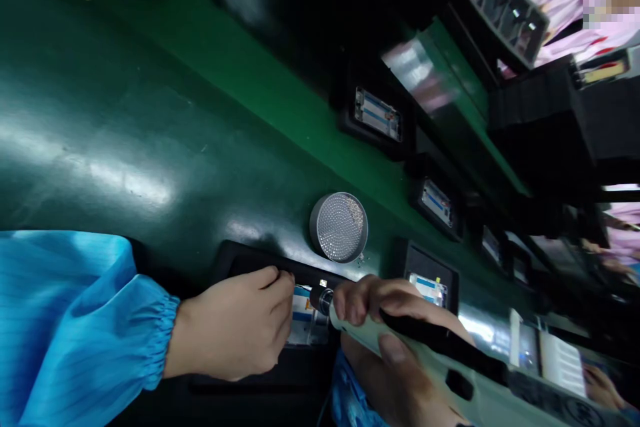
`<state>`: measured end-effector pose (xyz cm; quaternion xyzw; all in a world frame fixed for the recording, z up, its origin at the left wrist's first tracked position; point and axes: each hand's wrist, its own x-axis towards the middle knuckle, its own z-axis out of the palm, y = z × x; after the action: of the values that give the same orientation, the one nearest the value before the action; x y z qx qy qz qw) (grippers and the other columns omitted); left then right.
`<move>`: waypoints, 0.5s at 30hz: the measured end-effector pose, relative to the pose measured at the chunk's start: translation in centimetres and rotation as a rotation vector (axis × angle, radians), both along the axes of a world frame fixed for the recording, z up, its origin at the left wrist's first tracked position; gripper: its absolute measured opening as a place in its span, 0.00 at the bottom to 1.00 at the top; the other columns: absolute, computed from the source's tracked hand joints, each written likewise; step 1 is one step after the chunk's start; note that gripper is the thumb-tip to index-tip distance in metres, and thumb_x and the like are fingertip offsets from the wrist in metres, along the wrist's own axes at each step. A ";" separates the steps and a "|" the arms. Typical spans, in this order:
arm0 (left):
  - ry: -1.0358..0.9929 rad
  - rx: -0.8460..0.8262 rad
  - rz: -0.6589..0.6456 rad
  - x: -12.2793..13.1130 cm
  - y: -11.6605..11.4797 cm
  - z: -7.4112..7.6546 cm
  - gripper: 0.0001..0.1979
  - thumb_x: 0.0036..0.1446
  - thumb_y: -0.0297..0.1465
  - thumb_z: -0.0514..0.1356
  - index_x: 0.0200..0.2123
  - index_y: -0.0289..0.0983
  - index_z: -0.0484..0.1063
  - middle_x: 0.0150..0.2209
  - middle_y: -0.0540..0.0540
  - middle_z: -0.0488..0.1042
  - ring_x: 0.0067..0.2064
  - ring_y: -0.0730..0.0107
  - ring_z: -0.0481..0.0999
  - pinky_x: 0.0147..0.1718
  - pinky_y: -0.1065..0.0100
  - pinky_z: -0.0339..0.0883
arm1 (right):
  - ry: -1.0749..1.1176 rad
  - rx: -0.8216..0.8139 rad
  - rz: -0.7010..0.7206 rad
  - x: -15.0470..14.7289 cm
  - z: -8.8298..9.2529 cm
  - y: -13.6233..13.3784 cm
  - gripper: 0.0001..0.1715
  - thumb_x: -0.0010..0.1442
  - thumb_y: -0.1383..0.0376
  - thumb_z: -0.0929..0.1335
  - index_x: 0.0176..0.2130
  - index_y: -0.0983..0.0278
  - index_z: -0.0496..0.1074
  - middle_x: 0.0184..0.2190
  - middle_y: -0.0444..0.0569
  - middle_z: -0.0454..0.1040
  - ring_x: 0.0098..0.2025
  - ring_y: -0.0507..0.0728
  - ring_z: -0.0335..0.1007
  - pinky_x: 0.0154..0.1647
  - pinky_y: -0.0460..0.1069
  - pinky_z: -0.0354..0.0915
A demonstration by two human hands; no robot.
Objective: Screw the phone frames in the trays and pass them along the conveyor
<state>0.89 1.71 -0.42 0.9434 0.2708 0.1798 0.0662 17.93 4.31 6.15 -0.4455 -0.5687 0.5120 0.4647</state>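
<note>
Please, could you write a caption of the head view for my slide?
Right hand holds a pale tool over a device in a black tray, left hand beside it, round grey dish nearby.

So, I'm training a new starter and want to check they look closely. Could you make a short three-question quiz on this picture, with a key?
1. Which hand holds the screwdriver?
2. True or false: the round dish stands on the green table.
3. The left sleeve is: A) pink, B) blue or C) white?

Key:
1. The right hand.
2. True.
3. B.
</note>
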 end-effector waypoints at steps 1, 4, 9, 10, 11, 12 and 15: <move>0.004 -0.005 -0.002 0.0 0.0 0.1 0.21 0.58 0.43 0.62 0.45 0.31 0.78 0.46 0.35 0.79 0.49 0.48 0.74 0.46 0.55 0.65 | 0.003 -0.003 0.005 0.0 0.0 0.0 0.07 0.58 0.68 0.69 0.40 0.62 0.71 0.30 0.43 0.64 0.31 0.52 0.66 0.29 0.52 0.67; 0.015 -0.015 -0.004 -0.1 0.0 0.3 0.20 0.58 0.43 0.62 0.43 0.31 0.78 0.45 0.35 0.79 0.48 0.49 0.75 0.46 0.55 0.66 | 0.016 -0.012 0.000 0.0 -0.2 0.0 0.08 0.58 0.70 0.69 0.40 0.62 0.72 0.30 0.43 0.64 0.31 0.52 0.66 0.29 0.52 0.67; 0.011 -0.005 0.034 0.1 -0.2 0.1 0.20 0.62 0.38 0.58 0.47 0.27 0.74 0.47 0.31 0.77 0.49 0.48 0.75 0.48 0.54 0.66 | 0.037 0.032 -0.024 0.2 -0.9 0.1 0.12 0.56 0.71 0.68 0.41 0.61 0.73 0.30 0.44 0.65 0.30 0.53 0.67 0.28 0.53 0.67; 0.005 0.004 0.058 0.2 -0.2 0.2 0.18 0.63 0.36 0.57 0.49 0.26 0.73 0.47 0.31 0.77 0.49 0.48 0.75 0.49 0.54 0.66 | 0.048 0.046 -0.028 0.4 -0.8 0.3 0.13 0.55 0.71 0.68 0.42 0.60 0.73 0.29 0.44 0.66 0.30 0.53 0.67 0.28 0.53 0.66; -0.004 0.020 0.087 0.3 -0.3 0.4 0.17 0.64 0.33 0.55 0.50 0.26 0.72 0.47 0.30 0.77 0.49 0.49 0.76 0.49 0.53 0.66 | 0.062 0.060 -0.043 0.8 -0.5 0.6 0.15 0.54 0.70 0.68 0.42 0.59 0.74 0.28 0.44 0.66 0.29 0.54 0.67 0.27 0.54 0.66; -0.012 0.045 0.110 0.3 -0.5 0.7 0.16 0.64 0.30 0.53 0.50 0.25 0.71 0.47 0.29 0.77 0.49 0.49 0.76 0.49 0.53 0.66 | 0.079 0.073 -0.087 1.4 0.0 0.9 0.16 0.52 0.70 0.68 0.42 0.59 0.75 0.28 0.45 0.67 0.29 0.54 0.67 0.26 0.53 0.65; -0.018 0.127 0.098 0.3 -1.4 2.1 0.17 0.65 0.26 0.50 0.53 0.25 0.69 0.48 0.32 0.76 0.47 0.50 0.76 0.48 0.53 0.67 | 0.161 0.137 -0.315 4.0 1.9 2.1 0.19 0.44 0.72 0.68 0.38 0.59 0.77 0.25 0.44 0.67 0.25 0.53 0.64 0.23 0.52 0.61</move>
<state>1.16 0.34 1.69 0.9296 0.3040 0.2082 0.0000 21.96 6.40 8.09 -0.4540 -0.4865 0.4269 0.6123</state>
